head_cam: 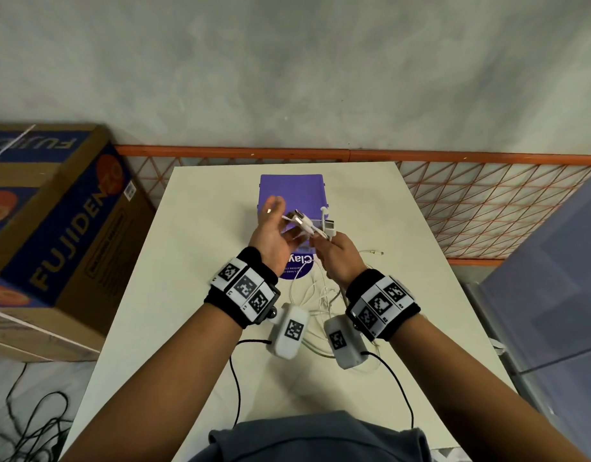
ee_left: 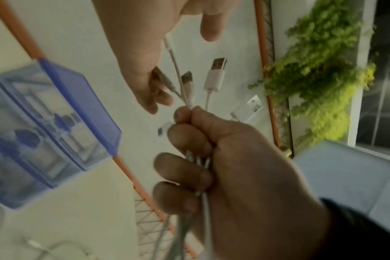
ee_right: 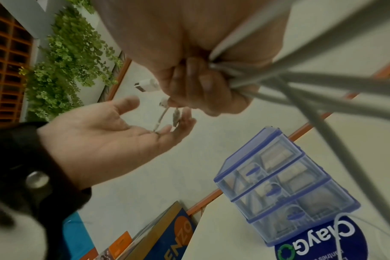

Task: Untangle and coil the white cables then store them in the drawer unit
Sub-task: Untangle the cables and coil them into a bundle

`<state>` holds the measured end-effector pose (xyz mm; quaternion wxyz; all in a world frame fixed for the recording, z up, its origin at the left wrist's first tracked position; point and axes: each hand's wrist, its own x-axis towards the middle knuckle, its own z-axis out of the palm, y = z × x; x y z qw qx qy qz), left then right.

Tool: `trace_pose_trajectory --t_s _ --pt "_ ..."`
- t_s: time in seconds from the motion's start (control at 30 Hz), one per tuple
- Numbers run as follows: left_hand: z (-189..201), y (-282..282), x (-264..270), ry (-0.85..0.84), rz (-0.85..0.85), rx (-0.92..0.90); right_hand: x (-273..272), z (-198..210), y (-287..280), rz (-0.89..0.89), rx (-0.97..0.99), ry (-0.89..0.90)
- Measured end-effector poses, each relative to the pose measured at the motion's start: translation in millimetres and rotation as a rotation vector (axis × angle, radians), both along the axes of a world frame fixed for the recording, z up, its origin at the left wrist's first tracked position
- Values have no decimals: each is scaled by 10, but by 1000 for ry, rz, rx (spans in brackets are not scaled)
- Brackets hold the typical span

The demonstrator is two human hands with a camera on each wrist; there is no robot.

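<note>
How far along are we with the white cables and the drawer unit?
Early stage. Nothing looks coiled or stored: the blue translucent drawer unit has its drawers shut. In hand: the right hand grips the bunched white cables, while the left hand lies open by their plug ends. Left: separating, coiling, storing; loose lengths trail on the white table.

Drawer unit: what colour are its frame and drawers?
The drawer unit has a blue-purple frame and handles with clear drawers; the right wrist view shows it best.

You can read "FUJIDEN" on the cardboard box [head_cam: 54,228] left of the table | "Clay" — upside down — on the round blue sticker [head_cam: 299,266] | "ENZO" on that box — right wrist view [ee_right: 167,242].
</note>
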<state>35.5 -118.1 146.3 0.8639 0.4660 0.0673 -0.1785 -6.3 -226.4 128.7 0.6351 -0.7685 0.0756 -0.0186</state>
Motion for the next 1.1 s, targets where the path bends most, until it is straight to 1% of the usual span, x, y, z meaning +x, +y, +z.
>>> trace_pose_trajectory --t_s 0.13,0.2,0.27,0.33,0.4,0.5,0.7,0.83,0.9,1.0,1.1 --pt "-123 18 -32 -272 -56 237 4 1 -26 9 -59 -90" --pt "-115 -1 -59 -320 -62 362 12 -6 -31 41 -117 -117" --pt "-93 -11 -76 -318 -41 383 17 -25 -33 61 -163 -123" --pt "-83 -13 -56 -298 -12 325 17 -54 -41 81 -176 -123" --pt "-55 -7 -33 -270 -22 272 -3 -70 -49 98 -190 -120" --pt "-20 3 -12 -193 -50 253 -24 -105 -72 63 -229 -141" --pt "-6 34 16 -16 -33 219 -44 -144 -101 37 -249 -167" --pt "12 30 55 19 -7 237 -44 -128 -130 109 -268 -133" --pt "25 11 50 58 -14 159 -39 -128 -110 167 -281 -101" --pt "46 -11 20 130 -59 -24 -32 -103 -69 206 -252 -94" --pt "49 -17 1 143 -95 -177 -59 -68 -75 228 -205 -88"
